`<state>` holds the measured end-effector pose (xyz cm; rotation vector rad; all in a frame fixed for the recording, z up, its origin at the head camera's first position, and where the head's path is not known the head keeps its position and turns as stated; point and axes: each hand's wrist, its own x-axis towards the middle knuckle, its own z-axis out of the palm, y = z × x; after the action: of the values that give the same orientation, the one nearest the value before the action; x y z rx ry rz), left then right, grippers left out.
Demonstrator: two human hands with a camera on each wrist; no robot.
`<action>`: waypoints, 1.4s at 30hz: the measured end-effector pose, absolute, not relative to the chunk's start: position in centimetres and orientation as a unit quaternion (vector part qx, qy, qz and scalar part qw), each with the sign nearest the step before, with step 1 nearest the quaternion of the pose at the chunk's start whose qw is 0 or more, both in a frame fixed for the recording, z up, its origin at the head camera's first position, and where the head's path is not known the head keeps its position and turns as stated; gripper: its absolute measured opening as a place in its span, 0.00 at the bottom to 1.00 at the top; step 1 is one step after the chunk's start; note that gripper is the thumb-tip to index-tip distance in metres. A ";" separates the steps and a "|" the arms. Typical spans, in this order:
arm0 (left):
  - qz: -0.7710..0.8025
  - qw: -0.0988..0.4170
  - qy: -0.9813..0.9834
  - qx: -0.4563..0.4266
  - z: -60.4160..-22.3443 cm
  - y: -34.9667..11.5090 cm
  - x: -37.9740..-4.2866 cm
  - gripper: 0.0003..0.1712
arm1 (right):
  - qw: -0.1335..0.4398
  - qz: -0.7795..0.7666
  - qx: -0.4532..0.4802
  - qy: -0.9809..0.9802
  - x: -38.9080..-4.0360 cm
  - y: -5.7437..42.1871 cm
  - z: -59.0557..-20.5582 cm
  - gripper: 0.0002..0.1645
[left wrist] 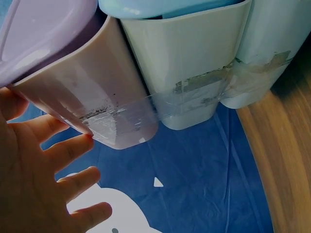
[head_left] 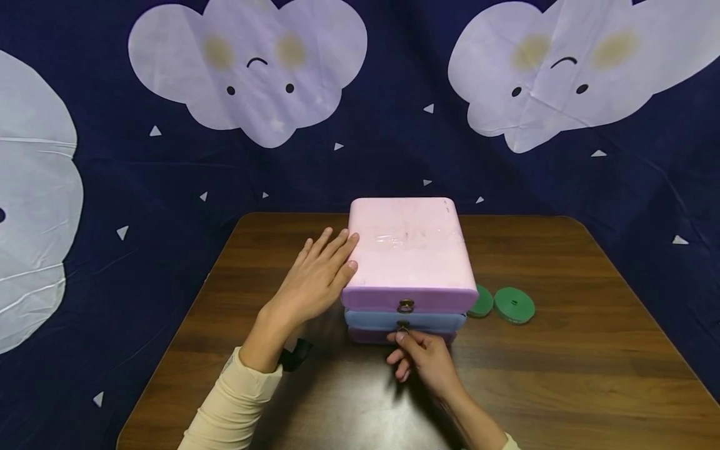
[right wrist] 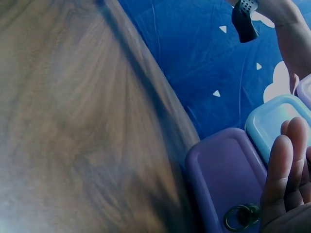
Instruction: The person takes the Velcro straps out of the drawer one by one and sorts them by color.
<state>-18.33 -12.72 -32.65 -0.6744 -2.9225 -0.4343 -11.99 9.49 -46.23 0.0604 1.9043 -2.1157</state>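
A small drawer box with a pink top [head_left: 410, 244] stands on the table, with a purple top drawer [head_left: 371, 300], a blue middle drawer [head_left: 371, 320] and a purple bottom drawer [right wrist: 226, 170]. My left hand [head_left: 315, 275] rests on the box's upper left edge, fingers spread; the left wrist view shows fingertips touching the side wall [left wrist: 116, 97]. At the front, my right hand [head_left: 424, 359] pinches the ring pull [head_left: 403, 325] of the blue drawer between thumb and index finger. The grip itself is hidden in the right wrist view. Both visible purple drawer fronts carry ring pulls too.
Two green round discs [head_left: 514, 305] lie on the wooden table [head_left: 590, 350] right of the box, one partly behind it. Clear tape [left wrist: 160, 107] runs across the box's side. A dark blue cloth [head_left: 394, 125] with clouds hangs behind the table.
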 end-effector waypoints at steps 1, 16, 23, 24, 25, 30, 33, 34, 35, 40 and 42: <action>-0.144 0.056 -0.963 -0.222 -32.7 -12.7 -18.3 0.31 | 0.148 -0.734 0.020 0.663 -11.9 9.5 -46.3 0.29; -0.144 0.045 -0.964 -0.218 -32.7 -12.5 -18.0 0.33 | 0.147 -0.730 0.014 0.667 -11.5 9.6 -46.4 0.30; -0.117 0.066 -0.969 -0.206 -32.8 -12.0 -18.1 0.33 | 0.150 -0.731 0.007 0.666 -11.2 9.5 -46.2 0.30; -0.115 0.069 -0.970 -0.204 -32.8 -12.0 -18.1 0.33 | 0.152 -0.732 0.002 0.665 -11.2 9.5 -46.1 0.30; -0.113 0.072 -0.970 -0.204 -32.8 -12.0 -18.2 0.33 | 0.154 -0.732 -0.004 0.664 -11.0 9.5 -46.1 0.30; -0.120 0.065 -0.969 -0.205 -32.8 -12.1 -18.2 0.32 | 0.163 -0.732 -0.017 0.662 -10.4 9.4 -45.9 0.29; -0.128 0.059 -0.968 -0.209 -32.9 -12.2 -18.3 0.31 | 0.164 -0.731 -0.013 0.663 -10.0 9.5 -46.1 0.30; -0.131 0.058 -0.967 -0.210 -32.9 -12.2 -18.3 0.31 | 0.165 -0.730 -0.017 0.663 -9.9 9.6 -46.1 0.30; -0.133 0.058 -0.966 -0.212 -32.9 -12.3 -18.3 0.31 | 0.166 -0.730 -0.021 0.663 -9.7 9.7 -46.2 0.30; -0.140 0.058 -0.964 -0.219 -32.9 -12.4 -18.3 0.30 | 0.174 -0.722 -0.038 0.669 -8.9 10.1 -46.5 0.30; -0.142 0.058 -0.963 -0.220 -32.9 -12.4 -18.3 0.30 | 0.178 -0.718 -0.032 0.672 -8.6 10.2 -46.5 0.31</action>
<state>-18.33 -12.44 -32.86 -0.6674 -2.9191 -0.4311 -8.57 10.20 -46.45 -0.0916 1.8998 -2.0322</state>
